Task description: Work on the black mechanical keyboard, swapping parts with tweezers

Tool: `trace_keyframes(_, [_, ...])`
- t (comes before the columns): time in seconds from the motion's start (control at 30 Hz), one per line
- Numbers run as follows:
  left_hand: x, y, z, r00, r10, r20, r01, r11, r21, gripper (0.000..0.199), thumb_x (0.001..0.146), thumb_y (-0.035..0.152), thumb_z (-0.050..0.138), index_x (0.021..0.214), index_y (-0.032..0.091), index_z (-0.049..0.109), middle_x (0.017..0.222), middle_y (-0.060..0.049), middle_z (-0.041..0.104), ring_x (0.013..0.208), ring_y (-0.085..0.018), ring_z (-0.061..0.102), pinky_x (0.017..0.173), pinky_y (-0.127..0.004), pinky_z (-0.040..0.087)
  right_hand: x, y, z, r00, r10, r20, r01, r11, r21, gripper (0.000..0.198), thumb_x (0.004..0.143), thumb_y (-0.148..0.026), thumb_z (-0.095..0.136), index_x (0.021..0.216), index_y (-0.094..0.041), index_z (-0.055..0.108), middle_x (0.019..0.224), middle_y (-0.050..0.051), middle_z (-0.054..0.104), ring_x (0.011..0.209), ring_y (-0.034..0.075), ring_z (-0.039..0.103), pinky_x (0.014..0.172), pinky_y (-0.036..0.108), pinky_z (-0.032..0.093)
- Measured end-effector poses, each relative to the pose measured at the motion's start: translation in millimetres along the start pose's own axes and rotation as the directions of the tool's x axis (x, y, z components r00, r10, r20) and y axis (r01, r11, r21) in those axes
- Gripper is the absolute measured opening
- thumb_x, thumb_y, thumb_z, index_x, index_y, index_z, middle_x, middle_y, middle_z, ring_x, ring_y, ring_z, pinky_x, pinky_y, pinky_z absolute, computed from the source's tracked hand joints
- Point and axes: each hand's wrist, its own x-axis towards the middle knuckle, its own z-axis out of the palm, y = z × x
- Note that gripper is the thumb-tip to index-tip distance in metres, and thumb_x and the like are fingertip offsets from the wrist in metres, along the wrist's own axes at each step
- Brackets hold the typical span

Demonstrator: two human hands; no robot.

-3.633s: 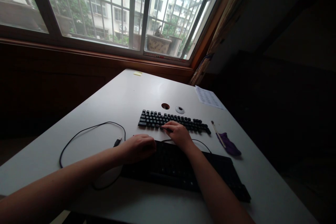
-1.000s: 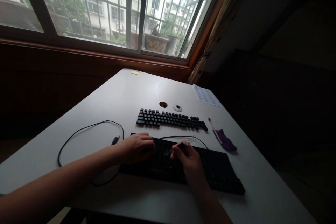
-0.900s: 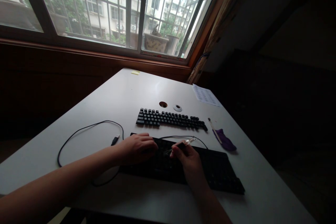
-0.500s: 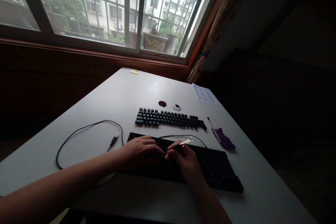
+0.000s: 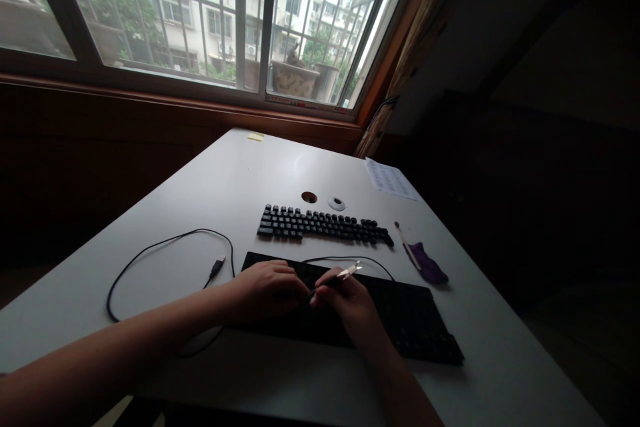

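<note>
A black keyboard base (image 5: 410, 320), with its keys apparently off, lies across the near part of the table. My right hand (image 5: 350, 303) is over its middle, pinching a slim tool (image 5: 345, 273) with a dark shaft and a pale, shiny, forked-looking end pointing up to the right. The tool's lower tip points toward my left fingers. My left hand (image 5: 273, 287) lies on the left half of the base, fingers together and bent down; shadow hides its fingertips and anything in them. Behind the base, black keycaps (image 5: 320, 225) are set out in keyboard rows.
A black cable (image 5: 170, 238) loops at left, its USB plug (image 5: 218, 267) beside the base. To the right lie a purple cloth (image 5: 427, 265) and a cotton swab (image 5: 407, 245). Farther back are a table hole (image 5: 309, 197), its round cover (image 5: 337, 203) and a paper sheet (image 5: 390, 179).
My right hand and the tool have shifted slightly left, and the tool's shiny end sits a little more to the left. My left hand stays almost in place on the keyboard base.
</note>
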Motion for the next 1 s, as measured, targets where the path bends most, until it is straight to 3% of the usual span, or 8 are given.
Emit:
trace_keyframes(0.33, [2.8, 12.1, -12.4, 0.999, -0.047, 0.018, 0.049, 0.982, -0.183, 0.022, 0.084, 0.016, 0.065, 0.104, 0.019, 0.072, 0.088, -0.005, 0.071, 0.078, -0.016, 0.064, 0.070, -0.022, 0.049, 0.1, 1.2, 0.1, 0.999, -0.037, 0.038, 0.036, 0.999, 0.036, 0.016, 0.085, -0.034, 0.074, 0.085, -0.019, 0.068, 0.073, 0.001, 0.068, 0.068, 0.018, 0.067, 0.068, 0.031, 0.054])
trace_keyframes(0.6, [3.1, 17.4, -19.9, 0.991, -0.087, 0.102, 0.117, 0.930, -0.348, 0.026, 0.084, 0.010, 0.063, 0.108, 0.017, 0.069, 0.095, -0.004, 0.073, 0.082, -0.015, 0.066, 0.073, -0.021, 0.050, -0.2, 1.5, 0.8, 0.995, -0.089, 0.040, 0.088, 0.996, 0.015, 0.013, 0.083, -0.033, 0.075, 0.081, -0.021, 0.071, 0.077, 0.002, 0.066, 0.071, 0.018, 0.065, 0.068, 0.032, 0.053])
trace_keyframes(0.87, [0.5, 17.6, -14.7, 0.950, -0.232, 0.209, 0.311, 0.760, -0.571, 0.028, 0.081, 0.007, 0.062, 0.108, 0.014, 0.065, 0.096, -0.006, 0.071, 0.083, -0.016, 0.067, 0.071, -0.024, 0.054, -0.2, 0.0, 0.5, 0.991, -0.126, 0.054, 0.124, 0.992, 0.034, 0.009, 0.083, -0.030, 0.076, 0.082, -0.022, 0.072, 0.081, 0.001, 0.065, 0.072, 0.018, 0.068, 0.068, 0.031, 0.055])
trace_keyframes(1.0, [0.1, 16.0, -14.1, 0.936, -0.264, 0.232, 0.351, 0.729, -0.588, 0.025, 0.083, 0.016, 0.069, 0.107, 0.014, 0.065, 0.098, -0.006, 0.070, 0.087, -0.017, 0.066, 0.073, -0.025, 0.053, -0.3, 1.5, -0.1, 0.992, -0.116, 0.051, 0.114, 0.992, 0.045, 0.010, 0.084, -0.031, 0.075, 0.082, -0.022, 0.072, 0.081, 0.002, 0.065, 0.072, 0.018, 0.069, 0.069, 0.032, 0.057])
